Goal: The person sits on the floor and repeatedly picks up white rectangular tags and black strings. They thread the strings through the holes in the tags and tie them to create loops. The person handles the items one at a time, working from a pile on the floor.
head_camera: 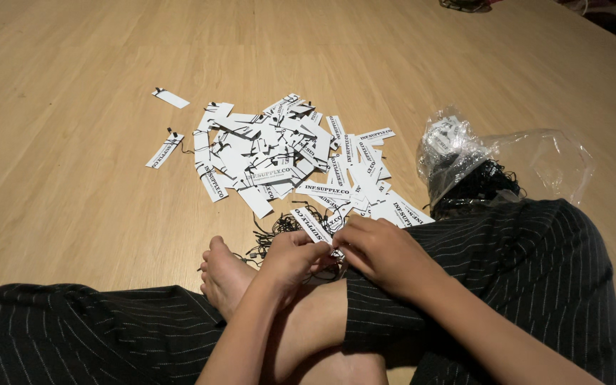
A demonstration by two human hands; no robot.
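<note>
Both hands meet low in the middle of the view, above the person's crossed legs. Left hand (290,258) and right hand (381,251) are each pinched with narrow fingers on the same white paper tag (313,225), the left at its near end and the right just beside it; whether a string is also caught between the fingers cannot be told. A tangle of thin black strings (274,229) lies on the floor just beyond the left hand, touching the near edge of the heap.

Beyond the hands spreads a loose pile of white tags (279,153) with black print, overlapping every way, many with short black strings attached. Two single tags lie apart to the left of the pile: one stray tag (165,150) beside it and a farther tag (171,98) higher up. To the right of the pile, near the person's right knee, sits a crumpled clear plastic bag (543,164) with a dark mass of strings inside its left part.

Everything rests on a pale wooden floor (73,178) of long planks, lit warmly and running away to the top of the view. The person sits on it in dark pinstriped trousers (529,264), with a bare foot (224,274) tucked under the left hand. At the far top edge some dark objects are too cut off to make out.
</note>
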